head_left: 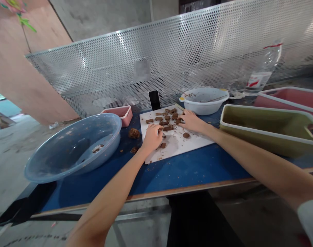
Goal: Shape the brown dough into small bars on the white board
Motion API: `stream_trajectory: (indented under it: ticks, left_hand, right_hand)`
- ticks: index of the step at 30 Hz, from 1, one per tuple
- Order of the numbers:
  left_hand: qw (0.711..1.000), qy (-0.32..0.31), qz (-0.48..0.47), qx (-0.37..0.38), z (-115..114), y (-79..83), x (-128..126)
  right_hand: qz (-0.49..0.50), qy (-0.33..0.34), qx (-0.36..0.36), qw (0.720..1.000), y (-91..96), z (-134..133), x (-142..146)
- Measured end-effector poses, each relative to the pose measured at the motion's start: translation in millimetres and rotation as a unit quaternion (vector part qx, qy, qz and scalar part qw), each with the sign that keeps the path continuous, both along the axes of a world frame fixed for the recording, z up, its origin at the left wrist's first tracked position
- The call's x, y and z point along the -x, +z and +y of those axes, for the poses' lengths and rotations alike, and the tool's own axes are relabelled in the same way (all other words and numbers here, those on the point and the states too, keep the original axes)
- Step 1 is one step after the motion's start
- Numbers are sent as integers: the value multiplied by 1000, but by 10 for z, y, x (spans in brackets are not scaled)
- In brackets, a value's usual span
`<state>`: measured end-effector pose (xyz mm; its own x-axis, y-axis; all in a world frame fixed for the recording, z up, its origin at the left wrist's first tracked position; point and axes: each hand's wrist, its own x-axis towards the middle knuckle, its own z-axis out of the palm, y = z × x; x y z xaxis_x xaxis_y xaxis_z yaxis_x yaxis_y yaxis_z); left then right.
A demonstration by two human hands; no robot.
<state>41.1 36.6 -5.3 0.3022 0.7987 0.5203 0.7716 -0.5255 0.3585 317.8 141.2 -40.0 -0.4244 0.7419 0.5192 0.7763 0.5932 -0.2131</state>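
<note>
A white board (175,145) lies on the blue tabletop and bears several short brown, dough-like pieces (158,118). My left hand (153,136) rests over the board's left part, fingers bent and apart, their tips at the left end of a longer brown roll (168,128). On the right side, my right hand (191,121) has thumb and fingers closed round a small brown lump (179,121). Nearer to me on the board are a round brown ball (186,135) and another small lump (163,145), with crumbs scattered about.
Left of the board stand a large blue basin (74,144), a small pink container (125,115) and a rough brown clump (134,133). A phone (154,100) leans behind. To the right are a white bowl (205,107), an olive bin (262,133), a pink bin (295,97) and a plastic bottle (262,73).
</note>
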Motion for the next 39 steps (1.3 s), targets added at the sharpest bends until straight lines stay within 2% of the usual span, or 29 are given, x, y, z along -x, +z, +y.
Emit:
stream_trajectory:
  ticks: [5,11,14,18,23,29,39]
  left_hand:
    - [1000,0,-1,3,-7,6,-1]
    - [1000,-2,-15,-7,4,-6,6]
    - [998,-19,-49,-16,18,-6,14]
    - [995,-54,-83,-24,53,2,34]
    - [993,-79,-81,-14,109,-9,74]
    - [993,-87,-80,-18,82,17,73]
    - [992,-95,-82,-20,24,77,79]
  right_hand:
    - [-20,-35,18,999,4,-26,31]
    - [-7,-51,13,999,184,-132,78]
    - [40,-6,13,999,312,-232,116]
    - [90,97,33,991,458,-417,199]
    - [132,203,54,969,534,-576,285]
    - [131,219,73,964,530,-601,306]
    - [124,226,59,964,548,-654,336]
